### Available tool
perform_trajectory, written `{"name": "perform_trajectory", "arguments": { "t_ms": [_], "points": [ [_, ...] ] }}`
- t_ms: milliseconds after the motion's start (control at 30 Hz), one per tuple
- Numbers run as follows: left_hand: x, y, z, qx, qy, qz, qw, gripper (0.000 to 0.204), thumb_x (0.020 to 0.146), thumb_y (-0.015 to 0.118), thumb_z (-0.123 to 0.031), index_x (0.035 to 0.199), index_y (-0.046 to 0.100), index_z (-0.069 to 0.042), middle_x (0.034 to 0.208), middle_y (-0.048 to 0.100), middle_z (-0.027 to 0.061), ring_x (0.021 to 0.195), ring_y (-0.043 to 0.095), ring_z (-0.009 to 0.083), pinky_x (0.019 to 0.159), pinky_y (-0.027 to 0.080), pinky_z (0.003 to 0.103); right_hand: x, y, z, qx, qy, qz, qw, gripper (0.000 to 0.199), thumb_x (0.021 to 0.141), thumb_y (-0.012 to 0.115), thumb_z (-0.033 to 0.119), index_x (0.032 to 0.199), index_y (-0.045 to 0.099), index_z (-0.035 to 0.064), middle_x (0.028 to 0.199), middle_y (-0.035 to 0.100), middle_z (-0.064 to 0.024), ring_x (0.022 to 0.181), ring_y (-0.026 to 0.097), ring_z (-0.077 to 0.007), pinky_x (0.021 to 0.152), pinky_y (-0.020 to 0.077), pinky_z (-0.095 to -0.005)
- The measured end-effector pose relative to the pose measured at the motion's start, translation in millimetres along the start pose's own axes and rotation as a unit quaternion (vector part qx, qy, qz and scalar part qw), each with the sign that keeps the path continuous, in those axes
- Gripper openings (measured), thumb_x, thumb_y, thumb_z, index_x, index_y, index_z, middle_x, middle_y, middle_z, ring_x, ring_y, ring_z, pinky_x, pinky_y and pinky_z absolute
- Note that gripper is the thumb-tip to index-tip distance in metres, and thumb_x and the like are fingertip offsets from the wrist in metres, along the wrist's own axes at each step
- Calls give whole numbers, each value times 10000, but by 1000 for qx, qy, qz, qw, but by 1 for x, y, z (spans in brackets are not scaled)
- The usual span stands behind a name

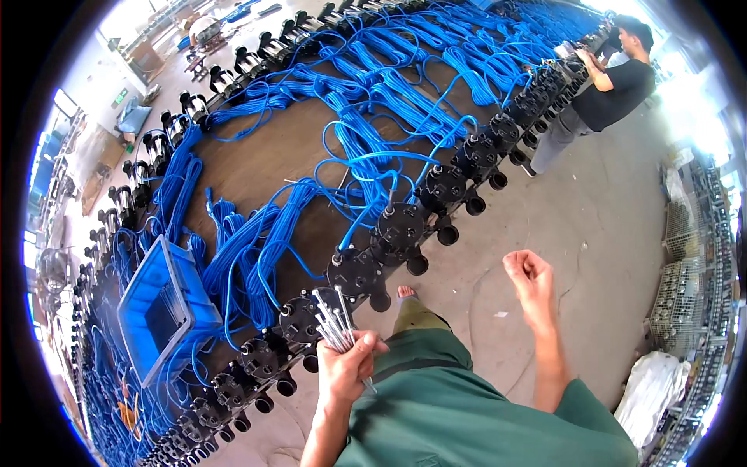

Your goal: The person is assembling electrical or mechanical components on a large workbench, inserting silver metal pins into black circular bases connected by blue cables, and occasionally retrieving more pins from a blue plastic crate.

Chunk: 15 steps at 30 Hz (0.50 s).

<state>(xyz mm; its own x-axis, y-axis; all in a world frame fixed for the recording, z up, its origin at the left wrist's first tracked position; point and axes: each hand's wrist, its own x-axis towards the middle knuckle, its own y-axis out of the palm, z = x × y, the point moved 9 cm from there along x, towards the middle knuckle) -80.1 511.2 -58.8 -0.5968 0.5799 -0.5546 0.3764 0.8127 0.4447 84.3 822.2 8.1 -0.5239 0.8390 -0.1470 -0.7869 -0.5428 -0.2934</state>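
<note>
My left hand (348, 369) is closed round a bundle of long metal bolts (335, 321), thin silvery rods with small heads at their upper ends. It is held in front of my body, beside the row of round black housings (354, 272) along the table edge. Off to the right, above the floor, my right hand (532, 285) is raised with its fingers curled in. Whatever it may hold is hidden. Blue cables run from several of the black housings onto the table.
Coiled blue cable bundles (362, 159) lie across the brown table (257, 159). A blue plastic crate (167, 311) stands tilted at its left. Farther along the row, a person in dark clothing (618, 89) works. Wire baskets (675, 300) and a white sack (652, 397) line the right side.
</note>
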Motion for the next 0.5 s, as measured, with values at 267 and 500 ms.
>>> {"name": "perform_trajectory", "arguments": {
  "t_ms": [267, 500],
  "points": [
    [9, 30, -4, -40, -1, 24, 999, 170, 999, 622, -96, 1030, 654, 68, 848, 716, 174, 463, 400, 39, 418, 303, 202, -33, 104, 83, 579, -32, 146, 801, 495, 1125, 316, 386, 729, 411, 105, 600, 298, 43, 466, 209, -64, 419, 194, -242],
    [-3, 17, -13, -75, 40, -19, 996, 155, 1013, 590, -94, 1043, 657, 42, 881, 728, 183, 456, 397, 40, 415, 308, 207, -31, 122, 82, 546, -38, 156, 822, 524, 1125, 313, 397, 717, 425, 88, 583, 322, 30, 455, 221, -67, 416, 198, -241]
  ]
}}
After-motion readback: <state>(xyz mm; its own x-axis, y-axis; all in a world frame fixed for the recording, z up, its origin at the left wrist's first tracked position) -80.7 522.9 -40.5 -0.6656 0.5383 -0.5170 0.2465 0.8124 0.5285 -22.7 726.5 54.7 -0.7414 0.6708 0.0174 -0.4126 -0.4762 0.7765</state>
